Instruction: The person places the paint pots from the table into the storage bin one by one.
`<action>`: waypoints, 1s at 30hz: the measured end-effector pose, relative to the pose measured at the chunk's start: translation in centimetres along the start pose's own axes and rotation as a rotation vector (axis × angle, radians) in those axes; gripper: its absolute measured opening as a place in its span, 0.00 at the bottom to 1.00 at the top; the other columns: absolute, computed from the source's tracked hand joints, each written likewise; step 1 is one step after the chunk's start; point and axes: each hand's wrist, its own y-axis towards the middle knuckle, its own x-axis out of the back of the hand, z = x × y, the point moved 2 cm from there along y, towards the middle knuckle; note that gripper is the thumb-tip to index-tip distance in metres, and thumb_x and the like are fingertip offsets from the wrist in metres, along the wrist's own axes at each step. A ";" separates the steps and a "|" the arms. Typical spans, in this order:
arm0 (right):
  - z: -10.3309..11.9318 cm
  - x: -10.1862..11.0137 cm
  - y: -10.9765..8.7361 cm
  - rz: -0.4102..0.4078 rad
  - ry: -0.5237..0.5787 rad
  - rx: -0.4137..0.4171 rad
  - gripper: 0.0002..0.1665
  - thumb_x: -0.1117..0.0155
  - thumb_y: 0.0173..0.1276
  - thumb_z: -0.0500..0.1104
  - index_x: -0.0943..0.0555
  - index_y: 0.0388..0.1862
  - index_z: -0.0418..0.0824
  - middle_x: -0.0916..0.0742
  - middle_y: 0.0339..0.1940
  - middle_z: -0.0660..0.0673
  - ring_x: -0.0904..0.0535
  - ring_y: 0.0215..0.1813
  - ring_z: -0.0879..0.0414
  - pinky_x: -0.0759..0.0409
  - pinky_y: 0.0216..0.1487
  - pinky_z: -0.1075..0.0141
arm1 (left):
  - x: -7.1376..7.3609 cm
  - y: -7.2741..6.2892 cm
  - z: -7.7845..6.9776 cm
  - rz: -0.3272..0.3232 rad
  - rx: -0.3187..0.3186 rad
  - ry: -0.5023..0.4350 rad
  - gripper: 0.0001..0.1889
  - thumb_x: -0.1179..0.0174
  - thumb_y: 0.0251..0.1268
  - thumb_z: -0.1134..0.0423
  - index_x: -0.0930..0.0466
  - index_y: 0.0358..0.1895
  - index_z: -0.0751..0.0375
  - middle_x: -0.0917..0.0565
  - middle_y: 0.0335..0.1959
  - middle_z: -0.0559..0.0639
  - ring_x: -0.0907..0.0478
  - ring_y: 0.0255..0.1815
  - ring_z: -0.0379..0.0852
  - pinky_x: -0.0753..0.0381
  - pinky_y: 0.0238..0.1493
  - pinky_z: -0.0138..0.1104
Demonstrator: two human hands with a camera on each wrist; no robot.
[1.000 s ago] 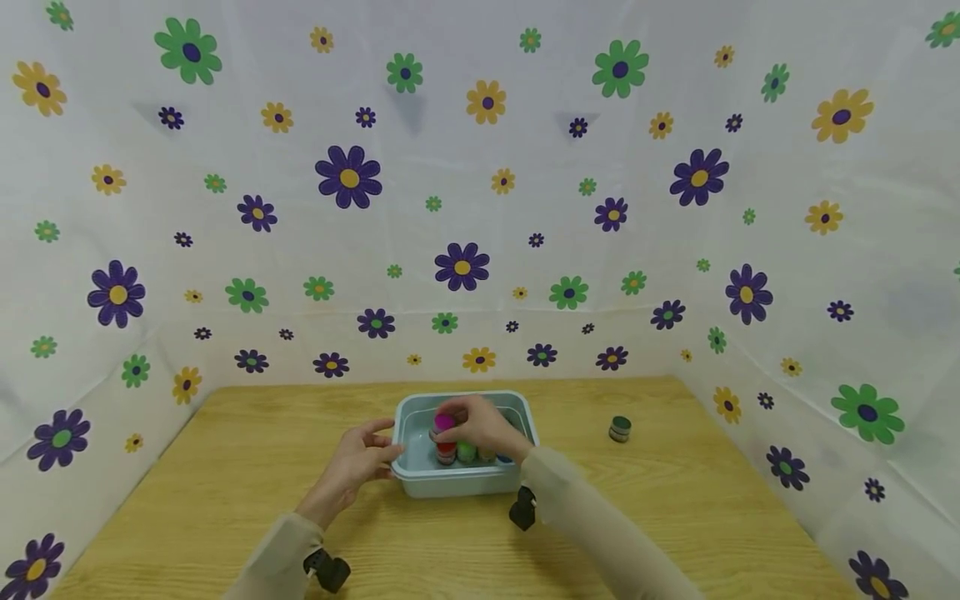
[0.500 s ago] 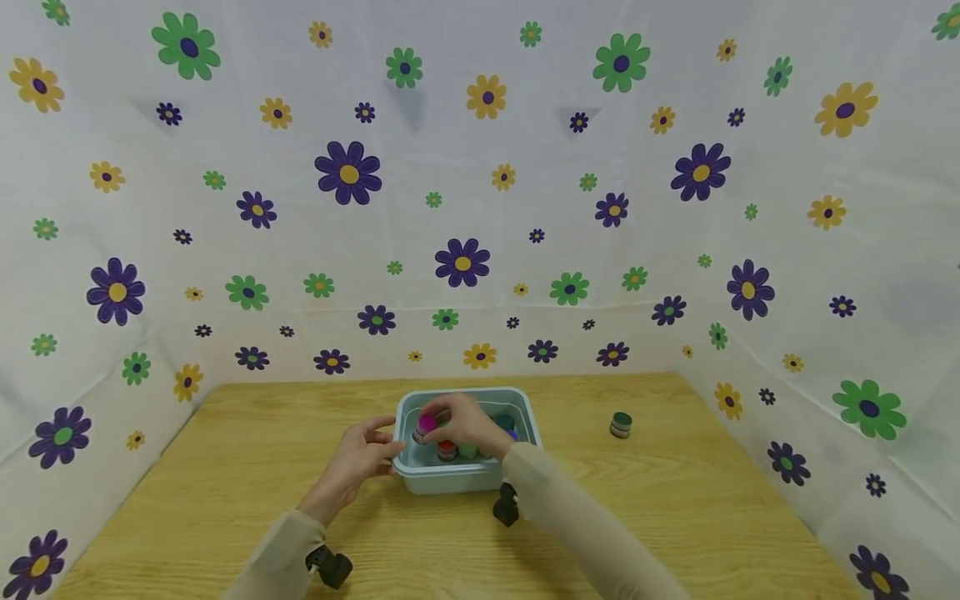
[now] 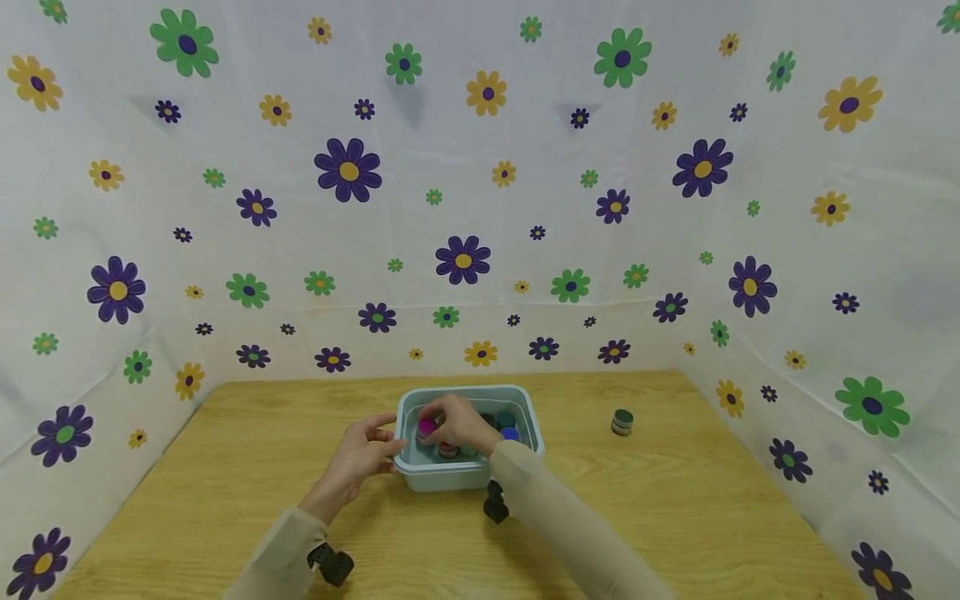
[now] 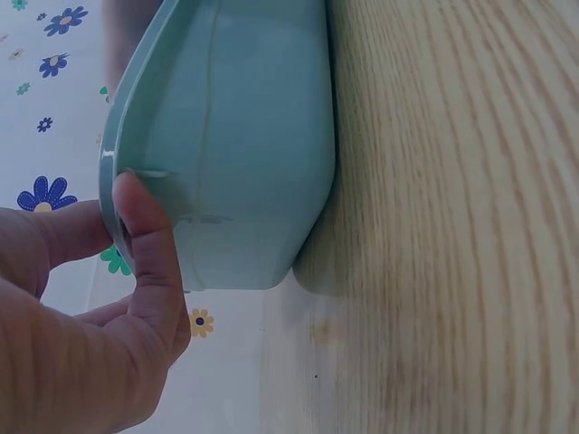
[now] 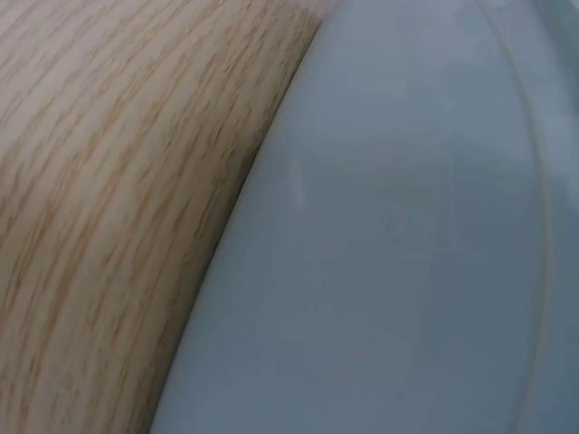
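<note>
A light blue plastic tub (image 3: 442, 480) stands on the wooden table. My left hand (image 3: 362, 457) grips its left rim; in the left wrist view the fingers (image 4: 149, 235) pinch the tub's edge. Inside the left part of the tub, my right hand (image 3: 467, 427) holds a small jar with a magenta lid (image 3: 427, 427). Beside it sits a jar with a red lid (image 3: 447, 451). Farther right in the tub are a blue-lidded jar (image 3: 510, 434) and a dark green-lidded jar (image 3: 506, 419). My right hand and sleeve partly cover other jars. Only tub wall (image 5: 362, 235) and table show in the right wrist view.
A small jar with a dark green lid (image 3: 622, 422) stands alone on the table (image 3: 712, 508), right of the tub. A white flower-patterned cloth (image 3: 465, 208) hangs behind the table and along both sides.
My right hand has moved left and slightly down with the magenta-lidded jar, to the tub's left part. The blue lid has come into sight. My left hand keeps its grip on the rim.
</note>
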 end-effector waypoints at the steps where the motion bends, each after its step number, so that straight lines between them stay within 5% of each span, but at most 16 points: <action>1: 0.0 0.0 0.1 -0.003 -0.009 -0.002 0.23 0.24 0.56 0.36 0.15 0.52 0.39 0.12 0.49 0.45 0.20 0.40 0.59 0.18 0.42 0.67 | 0.0 0.0 0.0 -0.002 -0.004 0.000 0.27 0.38 0.64 0.71 0.31 0.67 0.64 0.25 0.41 0.57 0.23 0.30 0.45 0.15 0.30 0.36; 15: -0.1 -0.4 0.3 -0.036 -0.105 0.016 0.15 0.28 0.60 0.35 0.13 0.48 0.39 0.11 0.44 0.46 0.19 0.38 0.60 0.20 0.42 0.70 | 0.0 0.0 -0.1 0.008 -0.011 0.005 0.28 0.38 0.64 0.70 0.31 0.68 0.66 0.25 0.41 0.57 0.23 0.31 0.45 0.15 0.31 0.38; 22: -0.1 -0.4 0.2 -0.070 -0.089 -0.010 0.11 0.31 0.62 0.32 0.11 0.44 0.40 0.10 0.41 0.45 0.22 0.28 0.62 0.22 0.35 0.71 | 0.0 0.0 0.0 0.016 -0.017 -0.009 0.28 0.38 0.64 0.70 0.32 0.68 0.66 0.25 0.41 0.57 0.22 0.32 0.45 0.14 0.32 0.39; 30: -0.2 -0.5 0.4 -0.114 -0.115 -0.002 0.11 0.30 0.61 0.33 0.11 0.42 0.41 0.10 0.41 0.47 0.17 0.40 0.58 0.18 0.44 0.66 | 0.0 0.1 0.0 0.008 -0.022 -0.001 0.28 0.38 0.64 0.71 0.31 0.67 0.66 0.24 0.41 0.58 0.21 0.30 0.45 0.14 0.32 0.40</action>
